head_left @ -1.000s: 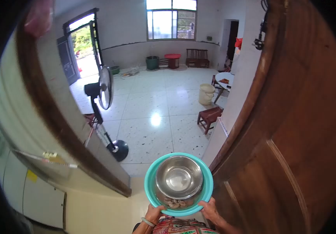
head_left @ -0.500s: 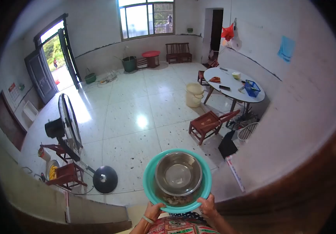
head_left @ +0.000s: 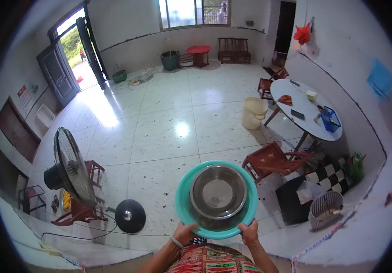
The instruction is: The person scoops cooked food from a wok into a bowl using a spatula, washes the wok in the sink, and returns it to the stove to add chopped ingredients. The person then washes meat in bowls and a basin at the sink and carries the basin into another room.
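A round turquoise plastic basin (head_left: 183,191) is held out in front of my body. Inside it sits a smaller stainless steel bowl (head_left: 217,193), whose shiny bottom shows. Some dark stuff lies in the basin below the bowl, too unclear to name. My left hand (head_left: 185,233), with a pale bracelet at the wrist, grips the near left rim, thumb on top. At the near right rim my right hand (head_left: 249,232) has the same kind of hold. The fingers under the basin are hidden.
A standing fan (head_left: 73,168) with a round black base (head_left: 130,216) is at left. On the right are a wooden chair (head_left: 268,161), an oval table (head_left: 305,102), a cream bucket (head_left: 253,113) and a slatted basket (head_left: 325,211). An open door (head_left: 59,73) stands far left.
My view has moved forward through the room, so the fan, chair and table look nearer and more of the right side shows. Both hands still hold the basin.
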Tool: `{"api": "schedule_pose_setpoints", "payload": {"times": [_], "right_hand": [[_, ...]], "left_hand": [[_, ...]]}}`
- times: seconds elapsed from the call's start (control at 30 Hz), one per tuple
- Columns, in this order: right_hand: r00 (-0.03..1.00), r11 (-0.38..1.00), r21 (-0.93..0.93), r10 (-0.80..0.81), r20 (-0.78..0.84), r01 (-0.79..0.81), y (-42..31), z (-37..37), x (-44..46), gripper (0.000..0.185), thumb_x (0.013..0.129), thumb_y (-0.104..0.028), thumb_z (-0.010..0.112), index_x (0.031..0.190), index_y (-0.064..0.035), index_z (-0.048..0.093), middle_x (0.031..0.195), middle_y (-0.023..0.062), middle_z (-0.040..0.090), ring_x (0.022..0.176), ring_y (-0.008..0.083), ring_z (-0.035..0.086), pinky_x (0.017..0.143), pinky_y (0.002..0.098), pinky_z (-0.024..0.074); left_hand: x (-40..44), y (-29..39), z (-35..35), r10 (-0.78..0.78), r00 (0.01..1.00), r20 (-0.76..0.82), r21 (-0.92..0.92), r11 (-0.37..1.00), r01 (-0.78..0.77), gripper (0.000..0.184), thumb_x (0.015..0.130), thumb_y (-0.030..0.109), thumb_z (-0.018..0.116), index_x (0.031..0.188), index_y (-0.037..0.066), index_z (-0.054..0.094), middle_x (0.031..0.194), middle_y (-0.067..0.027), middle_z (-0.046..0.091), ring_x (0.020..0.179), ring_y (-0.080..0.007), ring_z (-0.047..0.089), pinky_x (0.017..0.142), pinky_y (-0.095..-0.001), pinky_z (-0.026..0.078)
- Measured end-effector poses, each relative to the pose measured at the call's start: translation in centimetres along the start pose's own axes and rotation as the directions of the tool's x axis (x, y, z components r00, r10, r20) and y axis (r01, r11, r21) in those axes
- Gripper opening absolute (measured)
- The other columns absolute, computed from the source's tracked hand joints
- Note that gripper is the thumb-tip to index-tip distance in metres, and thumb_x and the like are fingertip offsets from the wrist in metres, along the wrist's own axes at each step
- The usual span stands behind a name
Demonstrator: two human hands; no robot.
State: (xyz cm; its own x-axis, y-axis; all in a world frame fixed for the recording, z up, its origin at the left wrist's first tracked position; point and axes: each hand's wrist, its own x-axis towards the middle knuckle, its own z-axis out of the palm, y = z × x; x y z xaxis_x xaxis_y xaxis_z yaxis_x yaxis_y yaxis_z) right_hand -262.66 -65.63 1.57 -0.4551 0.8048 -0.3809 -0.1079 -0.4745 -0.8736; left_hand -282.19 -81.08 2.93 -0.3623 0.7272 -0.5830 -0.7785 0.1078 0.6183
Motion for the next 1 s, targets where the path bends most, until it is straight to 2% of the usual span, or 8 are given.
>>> {"api": "schedule_pose_setpoints", "payload": {"times": [0.1, 0.13, 0.23, 0.33, 0.43, 0.63, 0.8, 1.0], "right_hand": [[0.999, 0.998, -0.039, -0.041, 0.028, 0.043, -1.8, 2.6, 6.4, 0.037, 0.061, 0.008, 0.053, 0.098, 0.0038, 0.048, 0.085, 0.0072, 0.054, 0.07, 0.0173, 0.056, 0.061, 0.0295, 0.0481], [0.997, 0.996, -0.06, -0.056, 0.044, 0.058, -2.3, 3.1, 8.7, 0.038, 0.061, 0.008, 0.052, 0.098, 0.0036, 0.048, 0.085, 0.0071, 0.054, 0.07, 0.0173, 0.055, 0.061, 0.0296, 0.048], [0.998, 0.998, -0.054, -0.018, 0.067, 0.021, -5.2, 5.9, 14.0, 0.04, 0.061, 0.007, 0.052, 0.1, 0.003, 0.047, 0.086, 0.0069, 0.054, 0.072, 0.0176, 0.055, 0.063, 0.0298, 0.0476], [0.998, 0.998, -0.067, 0.026, 0.065, -0.022, -6.1, 7.8, 20.4, 0.038, 0.062, 0.005, 0.052, 0.099, 0.0037, 0.048, 0.087, 0.0068, 0.055, 0.073, 0.0161, 0.055, 0.066, 0.0278, 0.0461], [0.999, 0.997, -0.074, 0.016, 0.041, -0.013, -7.4, 9.8, 24.9, 0.035, 0.063, 0.004, 0.054, 0.098, 0.003, 0.05, 0.086, 0.0059, 0.055, 0.073, 0.0149, 0.054, 0.068, 0.0276, 0.0457], [0.998, 0.987, -0.158, 0.0, 0.068, 0.011, -11.0, 11.6, 37.0, 0.035, 0.066, -0.002, 0.057, 0.1, 0.0029, 0.05, 0.088, 0.0054, 0.056, 0.076, 0.0141, 0.055, 0.07, 0.027, 0.0461], [0.988, 0.954, -0.291, -0.03, 0.151, 0.074, -15.7, 12.2, 47.7, 0.04, 0.068, -0.008, 0.058, 0.106, 0.0033, 0.05, 0.092, 0.0082, 0.058, 0.08, 0.0159, 0.056, 0.072, 0.0289, 0.0467], [0.968, 0.915, -0.391, 0.0, 0.252, 0.102, -24.0, 13.4, 58.8, 0.042, 0.07, -0.01, 0.059, 0.109, 0.0034, 0.049, 0.094, 0.0104, 0.058, 0.084, 0.0166, 0.056, 0.076, 0.0298, 0.0458]], "left_hand": [[6.3, 3.9, -0.2, -0.082, 0.996, 0.028, -0.074, 0.994, 0.084, 0.032, 0.071, -0.002, 0.057, 0.103, -0.003, 0.048, 0.092, -0.0123, 0.057, 0.077, -0.022, 0.06, 0.06, -0.0328, 0.053], [9.5, 3.7, -1.8, -0.189, 0.981, 0.038, -0.129, 0.973, 0.192, 0.035, 0.071, -0.005, 0.056, 0.105, -0.001, 0.048, 0.094, -0.0116, 0.057, 0.079, -0.0227, 0.06, 0.063, -0.0339, 0.053], [13.2, 8.6, 0.2, -0.217, 0.976, 0.029, -0.048, 0.975, 0.218, 0.037, 0.069, -0.007, 0.056, 0.105, -0.001, 0.047, 0.095, -0.0115, 0.057, 0.078, -0.0234, 0.06, 0.063, -0.0352, 0.053], [18.1, 12.0, 0.9, -0.13, 0.987, 0.093, -0.057, 0.989, 0.136, 0.037, 0.069, -0.008, 0.053, 0.105, -0.002, 0.047, 0.093, -0.0112, 0.057, 0.077, -0.023, 0.06, 0.062, -0.0353, 0.053], [24.9, 12.7, -2.1, -0.109, 0.993, 0.05, 0.083, 0.991, 0.105, 0.039, 0.068, -0.009, 0.049, 0.106, -0.002, 0.046, 0.09, -0.011, 0.056, 0.073, -0.0222, 0.059, 0.058, -0.0322, 0.051], [32.8, 20.4, 3.7, -0.013, 1.0, 0.025, -0.007, 1.0, 0.013, 0.042, 0.064, -0.006, 0.05, 0.106, -0.002, 0.045, 0.087, -0.0082, 0.056, 0.07, -0.0194, 0.058, 0.057, -0.03, 0.048], [40.5, 25.3, 9.0, 0.065, 0.998, 0.015, -0.079, 0.995, -0.064, 0.06, 0.058, -0.008, 0.051, 0.117, -0.004, 0.039, 0.107, -0.0146, 0.054, 0.097, -0.0292, 0.056, 0.082, -0.0373, 0.048], [48.7, 31.7, 16.2, 0.158, 0.987, -0.015, -0.112, 0.981, -0.159, 0.06, 0.059, -0.008, 0.048, 0.118, -0.001, 0.037, 0.109, -0.0142, 0.051, 0.101, -0.0304, 0.052, 0.086, -0.0421, 0.045]]}}
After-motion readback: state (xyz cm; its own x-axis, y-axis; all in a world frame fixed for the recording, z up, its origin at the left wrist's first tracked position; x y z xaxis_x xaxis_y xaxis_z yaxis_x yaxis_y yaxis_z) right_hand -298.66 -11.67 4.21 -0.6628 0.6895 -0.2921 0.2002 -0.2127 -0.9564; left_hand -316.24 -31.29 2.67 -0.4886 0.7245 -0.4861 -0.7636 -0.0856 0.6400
